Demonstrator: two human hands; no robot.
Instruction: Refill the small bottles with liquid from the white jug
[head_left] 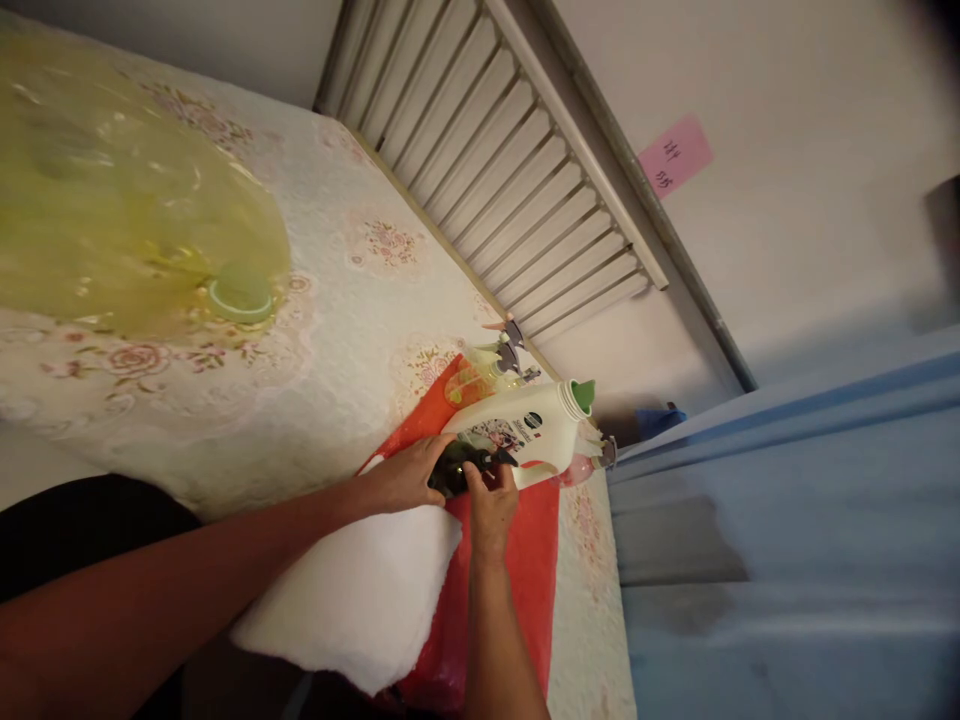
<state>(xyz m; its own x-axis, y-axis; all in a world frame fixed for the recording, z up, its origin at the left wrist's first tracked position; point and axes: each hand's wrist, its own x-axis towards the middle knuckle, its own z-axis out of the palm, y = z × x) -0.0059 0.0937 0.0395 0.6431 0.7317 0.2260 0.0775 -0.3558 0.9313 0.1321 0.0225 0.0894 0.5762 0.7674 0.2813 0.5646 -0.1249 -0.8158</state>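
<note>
A small dark bottle (448,470) with a black pump top is between my hands, over the red sheet (529,570). My left hand (405,476) is wrapped round the bottle's body. My right hand (491,500) has its fingers closed at the pump top (504,457). Just behind the bottle is a large white jug (551,425) with a printed label, no cap on its threaded neck and something green at its mouth. A white fluffy cloth (360,595) lies below my left wrist, partly over the red sheet.
Several spray bottles (480,375) stand beyond the jug, and one with pink liquid (579,468) is at its right. A yellow plastic bag (142,210) lies on the flowered tablecloth (330,250). Behind are a radiator (495,170) and a blue curtain (795,540).
</note>
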